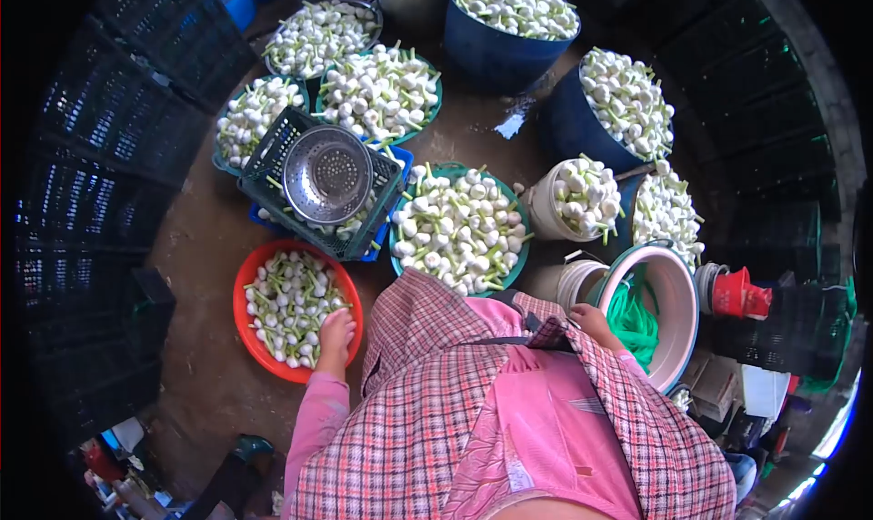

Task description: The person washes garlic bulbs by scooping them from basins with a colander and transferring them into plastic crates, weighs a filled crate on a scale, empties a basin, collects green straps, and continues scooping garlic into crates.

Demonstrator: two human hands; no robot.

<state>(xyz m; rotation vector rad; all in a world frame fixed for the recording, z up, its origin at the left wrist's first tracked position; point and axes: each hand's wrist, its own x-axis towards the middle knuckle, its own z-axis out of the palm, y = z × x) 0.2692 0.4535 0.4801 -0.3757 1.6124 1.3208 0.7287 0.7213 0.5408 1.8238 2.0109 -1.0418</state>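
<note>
My left hand (336,338) is at the right side of a red basin (244,331), over the garlic bulbs (291,293) in it. Its fingers are curled, and what they hold, if anything, is hidden. The bulbs are white with short green stems. My right hand (593,324) is beside the edge of my checked apron (418,420), in front of a white bucket (578,282). Those fingers are curled too, and I cannot make out anything in them. Just right of that hand, a pale tub (677,311) contains green netting (632,320).
A green basin (514,270) heaped with garlic stands ahead. A metal colander (327,175) sits on a dark crate (264,179) at left. Blue tubs (486,56) of garlic stand behind. Stacked black crates (82,202) line the left side, and a red container (741,295) lies at right.
</note>
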